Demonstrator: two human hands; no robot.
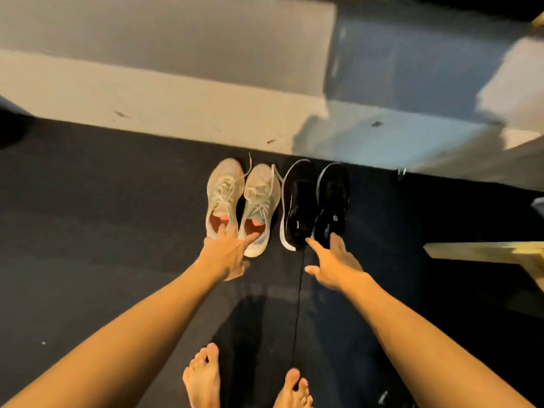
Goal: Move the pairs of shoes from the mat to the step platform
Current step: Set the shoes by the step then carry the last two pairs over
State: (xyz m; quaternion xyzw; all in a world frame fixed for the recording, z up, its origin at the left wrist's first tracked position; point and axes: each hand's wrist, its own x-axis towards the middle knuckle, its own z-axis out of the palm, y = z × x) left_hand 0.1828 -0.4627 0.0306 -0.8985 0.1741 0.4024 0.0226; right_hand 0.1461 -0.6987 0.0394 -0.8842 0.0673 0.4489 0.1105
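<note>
1. Head view: two pairs of shoes stand side by side on the dark mat, toes pointing at its far edge, where the pale step platform begins. Neither pair is on the platform yet.
2. The white pair is on the left and the black pair just beside it on the right, each pair's two shoes touching or nearly so, which probably lets one hand take both at once.
3. The left hand is spread, with fingers dipping into the two heel openings of the white pair; this looks like a hook grip being set, not yet closed.
4. The right hand is also open, fingertips at the heels of the black pair; whether they already touch the collars I cannot tell.
5. Bare feet stand near the mat's near edge, so the person is reaching forward and down.
</note>
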